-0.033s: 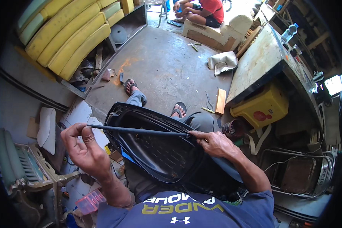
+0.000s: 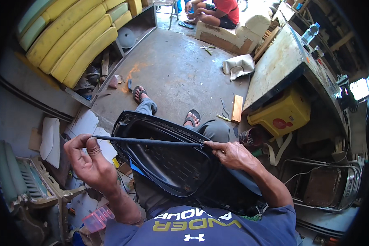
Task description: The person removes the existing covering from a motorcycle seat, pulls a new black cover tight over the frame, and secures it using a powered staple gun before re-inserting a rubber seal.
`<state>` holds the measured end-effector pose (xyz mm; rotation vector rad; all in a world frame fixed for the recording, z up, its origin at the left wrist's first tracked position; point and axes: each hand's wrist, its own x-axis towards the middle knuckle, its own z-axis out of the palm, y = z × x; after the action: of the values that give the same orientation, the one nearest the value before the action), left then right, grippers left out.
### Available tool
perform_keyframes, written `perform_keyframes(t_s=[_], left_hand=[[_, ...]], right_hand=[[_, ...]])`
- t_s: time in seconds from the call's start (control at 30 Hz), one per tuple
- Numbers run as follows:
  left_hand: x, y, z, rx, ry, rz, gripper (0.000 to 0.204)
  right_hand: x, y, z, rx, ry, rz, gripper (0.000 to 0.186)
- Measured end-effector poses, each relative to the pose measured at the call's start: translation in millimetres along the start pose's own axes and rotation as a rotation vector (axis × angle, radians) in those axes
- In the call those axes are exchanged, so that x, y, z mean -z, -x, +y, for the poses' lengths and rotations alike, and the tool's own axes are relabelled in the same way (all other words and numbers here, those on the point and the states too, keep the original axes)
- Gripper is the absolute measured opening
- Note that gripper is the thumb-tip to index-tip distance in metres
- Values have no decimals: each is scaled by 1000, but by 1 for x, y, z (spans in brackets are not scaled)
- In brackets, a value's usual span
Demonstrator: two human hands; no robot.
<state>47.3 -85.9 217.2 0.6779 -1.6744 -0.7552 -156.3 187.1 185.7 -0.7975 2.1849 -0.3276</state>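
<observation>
A long dark strip (image 2: 147,141) is stretched between my two hands over a black molded plastic shell (image 2: 168,168), which rests across my lap. My left hand (image 2: 88,164) pinches one end of the strip between thumb and finger, out beyond the shell's left side. My right hand (image 2: 231,153) grips the other end at the shell's right edge, thumb and index finger closed on it. A piece of blue material (image 2: 136,167) shows along the shell's lower left edge.
Yellow cushions (image 2: 74,45) are stacked at upper left. A white-topped workbench (image 2: 274,61) stands right, above a yellow stool (image 2: 283,115). A wooden block (image 2: 236,108) and pliers (image 2: 224,108) lie on the floor. A person in red (image 2: 227,14) sits ahead. Folded metal chairs (image 2: 320,188) are at lower right.
My left hand has shifted very slightly left with the end of the strip. My right hand and the shell look much the same.
</observation>
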Motion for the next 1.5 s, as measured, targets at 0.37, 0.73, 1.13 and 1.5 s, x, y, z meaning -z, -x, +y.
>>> perform_keyframes(t_s=[0.37,0.73,1.13,1.5], left_hand=[[56,-1,4,-89,58,110,12],[90,-6,-3,-115,94,200,18],[127,-21,-5,-194,51,393,27],[176,-34,-38,-92,16,382,29]], right_hand=[[-30,43,46,-8,51,103,43],[-37,91,71,-142,-15,107,42],[-62,129,106,-160,-62,209,42],[-70,161,134,-159,-104,194,44]])
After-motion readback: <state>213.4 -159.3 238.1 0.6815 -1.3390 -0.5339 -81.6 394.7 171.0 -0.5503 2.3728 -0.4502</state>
